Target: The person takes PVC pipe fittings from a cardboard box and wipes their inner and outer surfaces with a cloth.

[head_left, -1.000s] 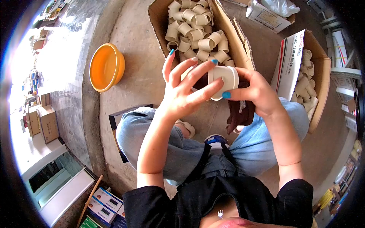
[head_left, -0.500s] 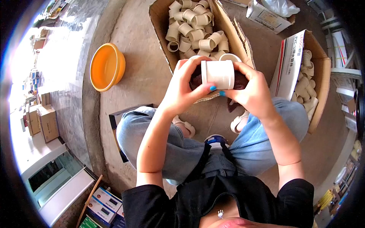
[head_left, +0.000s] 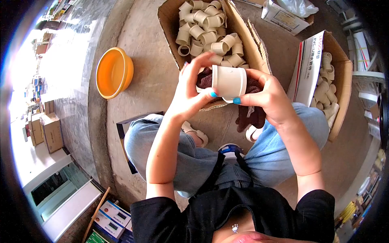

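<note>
A white plastic pipe fitting point(head_left: 229, 83) is held up in front of me, lying sideways with raised rims at its ends. My right hand point(head_left: 269, 99) grips its right end, thumb on the near side. At the left rim rests the thumb of my left hand point(head_left: 188, 91), whose blurred upper fingers are raised and curved around that end. Dark brown cloth point(head_left: 250, 117) shows on both sides of the fitting and hangs below my right hand. Whether the cloth runs through the fitting or behind it, I cannot tell.
A cardboard box point(head_left: 172, 42) of beige pipe fittings point(head_left: 208, 38) stands just beyond my hands. Another printed carton point(head_left: 304, 67) with fittings is at the right. An orange basin point(head_left: 114, 73) sits on the floor at the left. A carton with a plastic bag point(head_left: 298, 7) is at the back.
The fitting has turned and shifted slightly left and down. My left upper fingers have lifted off its far side. More of the brown cloth now hangs below my right hand.
</note>
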Demonstrator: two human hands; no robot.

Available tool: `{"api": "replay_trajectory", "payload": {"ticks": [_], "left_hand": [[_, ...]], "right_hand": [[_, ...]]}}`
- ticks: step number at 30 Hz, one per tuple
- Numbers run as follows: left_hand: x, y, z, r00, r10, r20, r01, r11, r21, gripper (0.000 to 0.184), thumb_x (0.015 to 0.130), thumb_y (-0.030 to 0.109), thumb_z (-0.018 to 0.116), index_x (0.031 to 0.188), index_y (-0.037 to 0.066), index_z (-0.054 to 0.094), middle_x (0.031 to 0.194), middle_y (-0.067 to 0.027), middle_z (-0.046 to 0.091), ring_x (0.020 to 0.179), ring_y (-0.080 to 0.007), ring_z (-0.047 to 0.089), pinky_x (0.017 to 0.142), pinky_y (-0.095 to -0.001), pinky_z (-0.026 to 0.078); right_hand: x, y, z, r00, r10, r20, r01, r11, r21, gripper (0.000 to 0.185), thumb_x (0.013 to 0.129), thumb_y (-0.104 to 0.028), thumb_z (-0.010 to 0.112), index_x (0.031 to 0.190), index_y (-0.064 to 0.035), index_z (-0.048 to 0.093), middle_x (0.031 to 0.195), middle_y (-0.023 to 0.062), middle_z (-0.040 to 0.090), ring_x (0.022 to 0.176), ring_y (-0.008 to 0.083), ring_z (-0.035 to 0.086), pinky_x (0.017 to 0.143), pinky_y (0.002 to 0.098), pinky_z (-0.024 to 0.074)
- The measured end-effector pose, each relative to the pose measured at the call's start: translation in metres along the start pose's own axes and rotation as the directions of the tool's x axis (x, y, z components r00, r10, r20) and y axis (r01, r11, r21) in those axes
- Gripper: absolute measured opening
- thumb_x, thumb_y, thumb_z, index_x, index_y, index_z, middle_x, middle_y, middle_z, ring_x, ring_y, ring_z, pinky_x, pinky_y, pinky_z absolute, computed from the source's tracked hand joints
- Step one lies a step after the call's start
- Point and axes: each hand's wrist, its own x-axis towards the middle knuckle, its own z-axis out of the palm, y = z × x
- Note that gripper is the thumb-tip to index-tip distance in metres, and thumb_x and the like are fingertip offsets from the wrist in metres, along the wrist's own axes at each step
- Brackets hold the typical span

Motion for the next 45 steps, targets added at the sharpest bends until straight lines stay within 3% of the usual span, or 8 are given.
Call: {"api": "replay_trajectory", "payload": {"ticks": [6, 13, 20, 23, 30, 33, 41, 45], "left_hand": [[-0.003, 0.014, 0.008, 0.964, -0.263, 0.029, 0.264, 0.952, -0.153, 0.052, 0.070, 0.028, 0.068, 0.113, 0.006, 0.050, 0.110, -0.0108, 0.054, 0.104, -0.0285, 0.047, 0.093, -0.0393, 0.032], [-0.003, 0.015, 0.007, 0.899, 0.420, 0.126, -0.365, 0.556, 0.747, 0.061, 0.052, 0.008, 0.070, 0.110, 0.011, 0.050, 0.119, -0.0055, 0.052, 0.113, -0.0296, 0.042, 0.103, -0.0470, 0.017], [-0.003, 0.008, 0.005, 0.997, -0.070, -0.041, 0.068, 0.997, -0.049, 0.061, 0.071, 0.030, 0.067, 0.124, 0.009, 0.044, 0.115, -0.0127, 0.052, 0.114, -0.0277, 0.041, 0.105, -0.0445, 0.015], [-0.004, -0.001, 0.001, 0.992, -0.117, 0.048, 0.110, 0.985, 0.136, 0.057, 0.072, 0.034, 0.066, 0.119, 0.007, 0.048, 0.108, -0.0125, 0.055, 0.107, -0.0262, 0.046, 0.104, -0.0450, 0.016], [-0.003, 0.018, 0.005, 0.924, 0.371, 0.095, -0.324, 0.623, 0.712, 0.064, 0.056, 0.016, 0.076, 0.115, 0.017, 0.050, 0.116, 0.0001, 0.052, 0.113, -0.0247, 0.042, 0.104, -0.0520, 0.010], [-0.003, 0.016, 0.007, 0.920, 0.391, 0.009, -0.294, 0.676, 0.676, 0.066, 0.061, 0.025, 0.077, 0.118, 0.013, 0.047, 0.118, -0.0038, 0.053, 0.117, -0.0274, 0.041, 0.105, -0.0508, 0.011], [-0.006, 0.010, 0.003, 0.982, -0.180, 0.051, 0.170, 0.972, 0.161, 0.065, 0.074, 0.046, 0.064, 0.118, 0.001, 0.049, 0.113, -0.0122, 0.053, 0.107, -0.0265, 0.049, 0.103, -0.0437, 0.017], [-0.001, 0.022, 0.007, 0.976, 0.216, -0.010, -0.179, 0.835, 0.520, 0.057, 0.060, 0.017, 0.072, 0.114, 0.014, 0.052, 0.110, -0.0039, 0.055, 0.108, -0.0239, 0.047, 0.102, -0.0523, 0.014]], "right_hand": [[0.003, 0.008, 0.000, 0.997, -0.047, -0.064, 0.050, 0.997, 0.051, 0.049, 0.061, 0.002, 0.064, 0.109, 0.0070, 0.054, 0.093, 0.0084, 0.062, 0.082, 0.0129, 0.059, 0.076, 0.0232, 0.0460], [0.003, 0.002, -0.005, 0.999, -0.023, -0.040, 0.025, 0.998, 0.057, 0.048, 0.061, 0.005, 0.061, 0.109, 0.0081, 0.054, 0.093, 0.0089, 0.062, 0.081, 0.0139, 0.059, 0.075, 0.0240, 0.0455], [0.001, 0.000, -0.005, 0.997, 0.076, -0.024, -0.070, 0.980, 0.188, 0.048, 0.064, 0.002, 0.063, 0.110, 0.0081, 0.053, 0.094, 0.0090, 0.062, 0.081, 0.0140, 0.059, 0.075, 0.0246, 0.0458], [0.002, 0.001, -0.005, 0.997, 0.069, -0.040, -0.061, 0.982, 0.181, 0.049, 0.064, 0.002, 0.063, 0.111, 0.0083, 0.052, 0.094, 0.0089, 0.062, 0.081, 0.0141, 0.059, 0.075, 0.0248, 0.0458], [0.003, 0.001, -0.007, 0.998, 0.035, -0.058, -0.025, 0.985, 0.170, 0.047, 0.065, 0.000, 0.065, 0.111, 0.0080, 0.053, 0.096, 0.0094, 0.061, 0.083, 0.0144, 0.059, 0.076, 0.0240, 0.0452], [0.003, 0.002, -0.008, 0.998, 0.056, -0.031, -0.048, 0.974, 0.223, 0.047, 0.066, -0.001, 0.066, 0.110, 0.0082, 0.053, 0.096, 0.0096, 0.061, 0.084, 0.0143, 0.059, 0.077, 0.0238, 0.0451], [0.001, 0.002, -0.004, 0.999, 0.020, -0.037, -0.013, 0.982, 0.186, 0.048, 0.066, -0.001, 0.066, 0.111, 0.0091, 0.052, 0.096, 0.0103, 0.061, 0.083, 0.0144, 0.059, 0.077, 0.0244, 0.0458], [0.002, 0.003, -0.010, 0.999, -0.007, -0.032, 0.011, 0.988, 0.155, 0.050, 0.065, 0.000, 0.066, 0.112, 0.0094, 0.051, 0.097, 0.0106, 0.061, 0.084, 0.0149, 0.059, 0.078, 0.0248, 0.0455]]}}
